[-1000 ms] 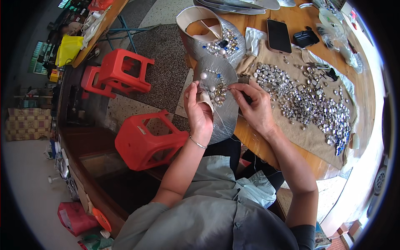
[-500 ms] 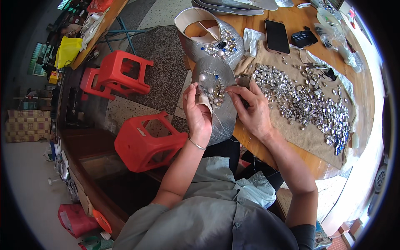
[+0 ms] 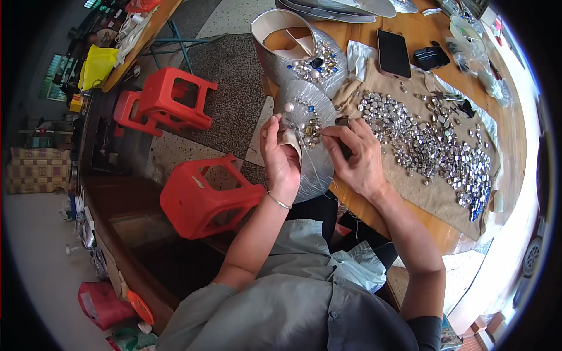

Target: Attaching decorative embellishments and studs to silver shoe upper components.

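My bare left hand (image 3: 282,164) grips the shiny silver, curved panel (image 3: 318,158) just toward 1 o'clock — some fingers hidden behind it. Bare right hand (image 3: 357,155) is pinched tight at the beads' 3 o'clock — can't tell on what.

I count my two hands, left (image 3: 282,157) and right (image 3: 361,162), at one beaded silver piece (image 3: 316,174), and one bracelet (image 3: 279,200) on me. One more beaded piece (image 3: 281,71) sits just beyond. On the surface (image 3: 421,32), far right, are one phone (image 3: 394,54) and one black case (image 3: 431,57); the loose stones (image 3: 430,143) are too many to count. Left, I see three red stools (image 3: 196,196), one near and two far.
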Motion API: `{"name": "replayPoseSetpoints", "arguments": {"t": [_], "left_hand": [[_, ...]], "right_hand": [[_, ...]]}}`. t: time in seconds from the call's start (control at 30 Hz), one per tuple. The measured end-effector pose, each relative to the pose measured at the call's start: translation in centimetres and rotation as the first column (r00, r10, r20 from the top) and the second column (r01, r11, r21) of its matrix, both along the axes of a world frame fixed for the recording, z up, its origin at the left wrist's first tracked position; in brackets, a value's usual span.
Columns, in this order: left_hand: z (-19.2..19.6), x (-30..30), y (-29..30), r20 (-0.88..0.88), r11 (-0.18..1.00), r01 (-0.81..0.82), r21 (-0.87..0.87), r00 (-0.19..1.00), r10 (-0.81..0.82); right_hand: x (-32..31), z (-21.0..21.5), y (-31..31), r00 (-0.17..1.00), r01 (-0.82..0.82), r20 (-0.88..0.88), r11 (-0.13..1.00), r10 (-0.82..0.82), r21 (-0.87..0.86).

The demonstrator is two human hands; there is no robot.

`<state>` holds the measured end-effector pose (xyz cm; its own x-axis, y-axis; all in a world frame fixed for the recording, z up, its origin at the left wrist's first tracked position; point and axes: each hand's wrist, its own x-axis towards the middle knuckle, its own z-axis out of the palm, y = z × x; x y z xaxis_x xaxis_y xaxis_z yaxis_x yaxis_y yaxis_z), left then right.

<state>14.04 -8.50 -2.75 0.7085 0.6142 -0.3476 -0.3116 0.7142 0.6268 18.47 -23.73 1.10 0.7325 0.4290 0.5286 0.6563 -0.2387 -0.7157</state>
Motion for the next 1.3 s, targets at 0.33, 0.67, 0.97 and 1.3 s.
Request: {"name": "replayPoseSetpoints", "arguments": {"t": [0.33, 0.67, 0.97, 1.3], "left_hand": [[-0.10, -0.14, -0.03, 0.013, 1.000, 0.010, 0.026, 1.000, -0.010], [-0.19, -0.03, -0.13, 0.021, 0.999, 0.012, 0.046, 1.000, -0.013], [0.27, -0.21, -0.26, 0.019, 0.999, 0.017, 0.038, 1.000, -0.018], [0.14, -0.09, -0.27, 0.028, 0.999, 0.007, 0.041, 1.000, -0.008]], "right_hand": [[-0.06, -0.37, -0.25, 0.999, -0.046, 0.015, 0.996, 0.047, -0.074], [0.13, -0.65, -0.10, 0.987, 0.101, 0.136, 0.983, -0.081, -0.152], [-0.04, -0.69, -0.15, 0.988, 0.095, 0.136, 0.979, -0.071, -0.178], [-0.02, -0.68, -0.29, 0.988, 0.091, 0.142, 0.979, -0.066, -0.180]]}}
